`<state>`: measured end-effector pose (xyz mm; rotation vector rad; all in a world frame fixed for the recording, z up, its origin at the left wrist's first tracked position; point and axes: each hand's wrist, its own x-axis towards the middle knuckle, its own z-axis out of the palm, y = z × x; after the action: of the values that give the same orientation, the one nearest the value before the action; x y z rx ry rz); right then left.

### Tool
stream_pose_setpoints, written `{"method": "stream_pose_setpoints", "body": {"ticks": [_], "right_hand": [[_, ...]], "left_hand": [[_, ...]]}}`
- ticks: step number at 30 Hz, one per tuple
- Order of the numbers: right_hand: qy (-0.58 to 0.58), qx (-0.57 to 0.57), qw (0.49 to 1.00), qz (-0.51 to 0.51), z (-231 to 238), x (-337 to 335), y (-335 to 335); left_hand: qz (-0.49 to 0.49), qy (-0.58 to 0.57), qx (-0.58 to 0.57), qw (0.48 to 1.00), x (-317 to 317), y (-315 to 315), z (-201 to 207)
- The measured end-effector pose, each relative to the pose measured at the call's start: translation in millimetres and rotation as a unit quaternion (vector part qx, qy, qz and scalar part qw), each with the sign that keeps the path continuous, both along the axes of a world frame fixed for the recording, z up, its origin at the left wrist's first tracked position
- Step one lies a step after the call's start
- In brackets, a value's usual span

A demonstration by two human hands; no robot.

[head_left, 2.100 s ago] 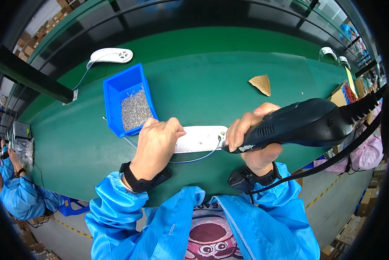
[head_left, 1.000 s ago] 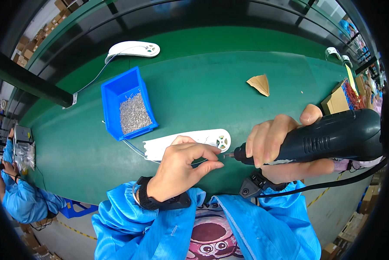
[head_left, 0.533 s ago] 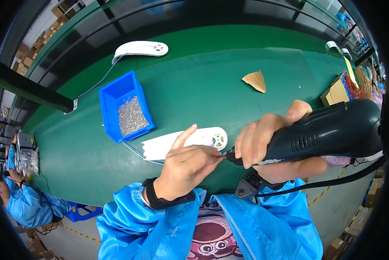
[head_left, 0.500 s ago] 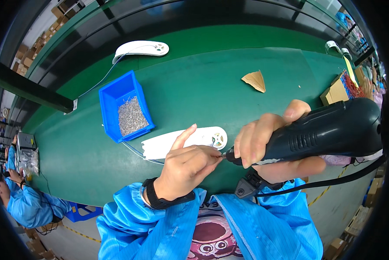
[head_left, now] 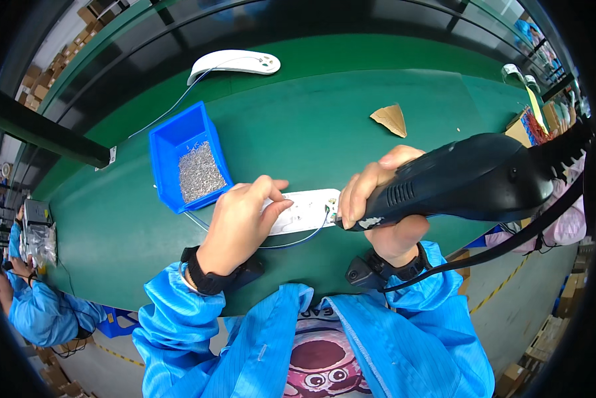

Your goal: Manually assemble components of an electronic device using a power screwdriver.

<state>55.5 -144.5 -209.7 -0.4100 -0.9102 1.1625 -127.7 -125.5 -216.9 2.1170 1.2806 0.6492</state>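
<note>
A black power screwdriver (head_left: 457, 179) is gripped in my right hand (head_left: 384, 196), its front end over the right end of a long white plastic shell (head_left: 304, 211). The screwdriver's tip is hidden behind my fingers. My left hand (head_left: 241, 215) is over the shell's left end, thumb and fingers drawn together; whatever may be between them is too small to make out. A thin blue-grey cable (head_left: 291, 244) runs from the shell's right end, round its near side, toward the left. Beyond my left hand stands a blue bin (head_left: 172, 189) with many small metal screws (head_left: 201, 174).
Another white shell (head_left: 235, 61) with a cable lies on the far strip. A torn cardboard piece (head_left: 391, 120) is on the green table (head_left: 324, 126). A carton with red and blue parts (head_left: 520, 129) stands far right. A co-worker in blue (head_left: 49, 312) sits at left.
My left hand has drawn back leftward from the screwdriver's tip. The screwdriver has moved left, over the near shell's right end. The far shell has shifted right.
</note>
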Motion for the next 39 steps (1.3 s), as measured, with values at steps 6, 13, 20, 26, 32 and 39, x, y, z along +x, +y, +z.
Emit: {"method": "stream_pose_setpoints", "body": {"ticks": [6, 13, 20, 26, 32, 39], "right_hand": [[-0.013, -0.009, 0.999, 0.032, -4, 0, 1], [-0.005, -0.027, 0.999, 0.045, -5, 0, 0], [-0.005, -0.044, 0.998, 0.046, -3, 1, 0], [-0.017, -0.043, 0.997, 0.055, -3, 1, 0], [-0.025, -0.061, 0.997, 0.049, 0, 2, -1], [-0.161, 0.004, 0.987, 0.025, 0, 8, 4]], "left_hand": [[0.004, 0.005, -0.039, 0.999, -2, 1, -16], [-0.002, -0.001, -0.038, 0.999, 0, 7, -18], [0.005, -0.007, -0.044, 0.999, 0, 7, -17], [-0.001, -0.006, -0.042, 0.999, 1, 8, -17], [0.0, -0.013, -0.047, 0.999, 2, 8, -14], [-0.016, -0.031, -0.026, 0.999, 4, 10, -17]]}}
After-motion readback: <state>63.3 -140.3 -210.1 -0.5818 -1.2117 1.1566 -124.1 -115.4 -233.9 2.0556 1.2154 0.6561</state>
